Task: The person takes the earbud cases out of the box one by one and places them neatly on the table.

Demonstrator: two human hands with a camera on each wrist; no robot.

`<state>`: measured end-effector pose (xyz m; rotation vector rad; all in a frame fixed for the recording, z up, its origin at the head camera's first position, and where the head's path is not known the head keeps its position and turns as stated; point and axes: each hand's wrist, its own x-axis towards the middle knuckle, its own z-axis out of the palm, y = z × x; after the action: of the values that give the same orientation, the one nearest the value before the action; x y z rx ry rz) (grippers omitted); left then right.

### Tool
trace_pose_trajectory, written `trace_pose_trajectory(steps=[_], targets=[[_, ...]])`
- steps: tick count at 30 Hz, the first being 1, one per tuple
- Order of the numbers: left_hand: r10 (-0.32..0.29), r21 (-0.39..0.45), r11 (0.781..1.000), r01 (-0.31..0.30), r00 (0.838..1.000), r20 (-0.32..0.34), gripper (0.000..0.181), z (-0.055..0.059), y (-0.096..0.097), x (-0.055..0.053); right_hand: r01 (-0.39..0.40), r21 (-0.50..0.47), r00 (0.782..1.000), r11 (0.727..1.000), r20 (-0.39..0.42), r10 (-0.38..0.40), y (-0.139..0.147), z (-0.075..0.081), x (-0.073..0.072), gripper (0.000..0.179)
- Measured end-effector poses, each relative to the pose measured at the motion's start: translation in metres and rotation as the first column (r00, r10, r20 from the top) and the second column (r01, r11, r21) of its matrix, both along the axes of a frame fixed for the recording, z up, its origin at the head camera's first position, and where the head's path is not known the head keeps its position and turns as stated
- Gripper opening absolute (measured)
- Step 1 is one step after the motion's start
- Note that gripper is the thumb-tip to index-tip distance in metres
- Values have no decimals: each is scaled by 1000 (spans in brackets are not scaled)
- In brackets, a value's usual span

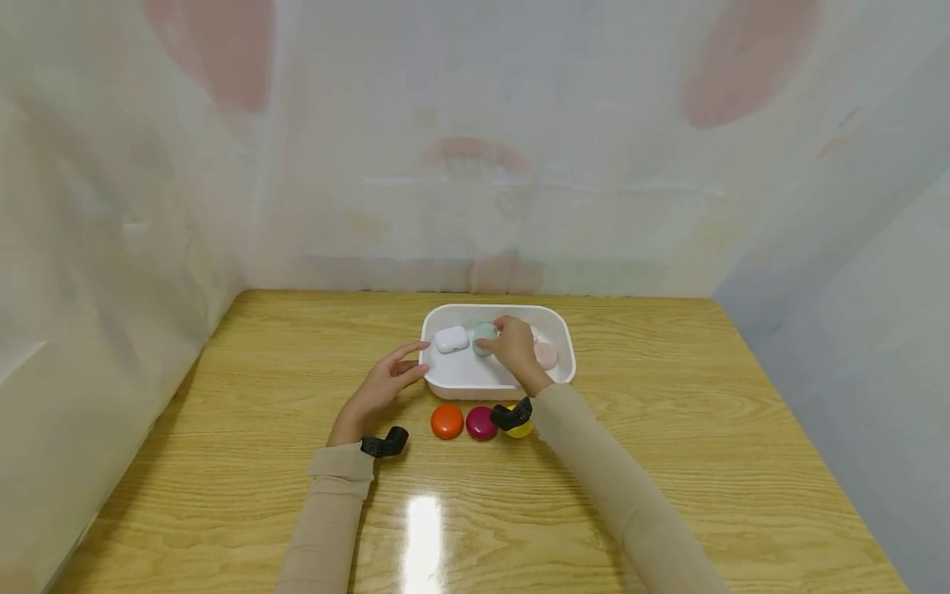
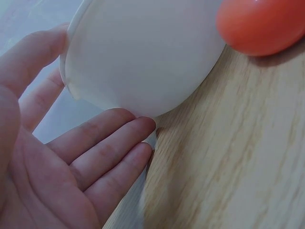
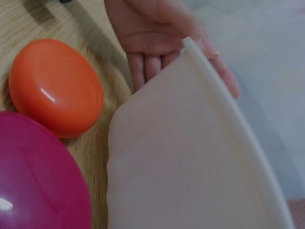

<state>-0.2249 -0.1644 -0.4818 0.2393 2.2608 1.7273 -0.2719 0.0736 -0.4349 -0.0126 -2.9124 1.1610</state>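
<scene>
A white bin point(image 1: 465, 391) with rounded corners stands on the wooden table. My left hand point(image 1: 383, 379) is at its left end, fingers mostly straight and fingertips against the outer wall; the left wrist view shows this hand point(image 2: 71, 157) spread along the bin's side point(image 2: 143, 52). Inside the bin, my right hand point(image 1: 514, 347) pinches a mint-green round case point(image 1: 485, 333) between thumb and fingers. To its left lies a white earbud case point(image 1: 451, 339). Pale pink round items point(image 1: 545, 355) lie at the right, partly behind the hand. In the right wrist view, the bin wall point(image 3: 181, 157) hides most of this hand.
In front of the bin, a row holds an orange round case point(image 1: 447, 421), a magenta one point(image 1: 481, 423) and a yellow one point(image 1: 522, 428), the last partly behind the right wrist camera point(image 1: 512, 414). Pale sheeting point(image 1: 475, 223) rises beyond the table's back edge.
</scene>
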Motion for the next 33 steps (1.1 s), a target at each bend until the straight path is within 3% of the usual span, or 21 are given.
trace_pose_trajectory(steps=[9,14,20,29,33], targets=[[-11,8,1000,11,1000,-14,54,-1,1,-2,12,27,998,1000,65,-14,-8,-9,-8,46],[-12,12,1000,12,1000,-19,54,0,2,-1,-26,66,998,998,64,22,-9,-13,-10,42],[-15,28,999,15,1000,-15,54,0,2,0,-73,14,995,997,64,72,-5,-13,-8,50],[-4,29,1000,5,1000,-16,54,0,3,0,-20,-10,996,1000,90,21,-3,-11,-5,47],[-3,25,1000,4,1000,-24,54,0,3,0,-32,-35,998,999,60,34,0,-10,-5,50]])
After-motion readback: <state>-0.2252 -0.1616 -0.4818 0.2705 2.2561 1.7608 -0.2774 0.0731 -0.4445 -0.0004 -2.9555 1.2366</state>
